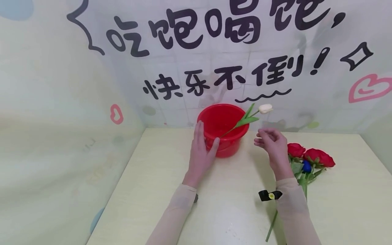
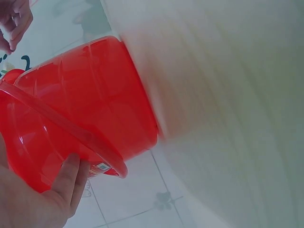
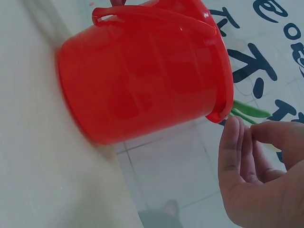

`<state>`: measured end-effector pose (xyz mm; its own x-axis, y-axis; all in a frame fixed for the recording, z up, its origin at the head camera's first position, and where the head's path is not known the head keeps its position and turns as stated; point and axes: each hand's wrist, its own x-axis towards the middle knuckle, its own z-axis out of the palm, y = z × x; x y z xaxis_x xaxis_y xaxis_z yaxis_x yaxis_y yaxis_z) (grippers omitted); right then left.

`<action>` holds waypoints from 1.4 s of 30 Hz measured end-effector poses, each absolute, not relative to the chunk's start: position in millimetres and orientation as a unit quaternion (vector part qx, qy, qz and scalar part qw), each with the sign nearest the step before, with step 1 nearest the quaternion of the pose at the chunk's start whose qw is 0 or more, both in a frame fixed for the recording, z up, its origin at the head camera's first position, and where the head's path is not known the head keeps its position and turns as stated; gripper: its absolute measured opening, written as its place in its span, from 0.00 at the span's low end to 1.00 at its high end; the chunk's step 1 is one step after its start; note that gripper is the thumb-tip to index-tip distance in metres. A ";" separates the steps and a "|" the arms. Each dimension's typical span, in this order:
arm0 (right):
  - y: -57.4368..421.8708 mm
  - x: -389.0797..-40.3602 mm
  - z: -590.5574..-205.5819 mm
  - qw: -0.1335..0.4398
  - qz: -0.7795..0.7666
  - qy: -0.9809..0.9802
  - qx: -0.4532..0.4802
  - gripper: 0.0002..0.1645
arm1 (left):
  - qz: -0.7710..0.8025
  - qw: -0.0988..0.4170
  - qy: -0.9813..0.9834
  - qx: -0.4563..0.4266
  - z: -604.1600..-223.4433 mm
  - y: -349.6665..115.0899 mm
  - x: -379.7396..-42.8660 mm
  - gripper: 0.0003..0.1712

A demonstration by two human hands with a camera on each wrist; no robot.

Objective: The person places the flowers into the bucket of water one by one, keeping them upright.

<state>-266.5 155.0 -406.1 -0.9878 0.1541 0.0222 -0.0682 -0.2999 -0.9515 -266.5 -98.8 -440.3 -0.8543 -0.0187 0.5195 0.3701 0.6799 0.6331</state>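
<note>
A red plastic bucket stands upright on the table near the back wall. A white artificial tulip leans inside it, its green leaves and bloom sticking out past the right rim; the stem's lower end is hidden. Along the bucket's left side my left hand rests with nearly straight fingers, the thumb at the front. My right hand is raised right of the bucket, below the tulip bloom and apart from it. Its fingers are loosely bent, and nothing shows between them.
Red flowers and a blue flower lie on the table beside my right forearm, their stems running partly beneath it. Behind stands a wall covering with dark lettering. The bucket's handle hangs against its side.
</note>
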 end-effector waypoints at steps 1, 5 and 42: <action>156.0 -265.4 -407.2 0.065 0.797 -0.599 -0.040 0.17 | -0.387 0.251 -0.882 -0.099 -440.7 -98.5 -266.4 0.57; 160.0 -260.9 -412.8 0.072 0.740 -0.667 -0.047 0.20 | -0.388 0.252 -0.881 -0.101 -441.3 -98.0 -266.2 0.57; 252.2 -221.0 -402.1 -0.127 0.395 -0.909 -0.039 0.29 | -0.396 0.255 -0.876 -0.108 -444.0 -98.5 -270.3 0.57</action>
<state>-221.0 252.2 -402.1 -0.9649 -0.0302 -0.2610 0.1703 0.6843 -0.7090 -270.3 -98.5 -444.0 -0.8470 -0.0135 0.5314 0.3902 0.6631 0.6388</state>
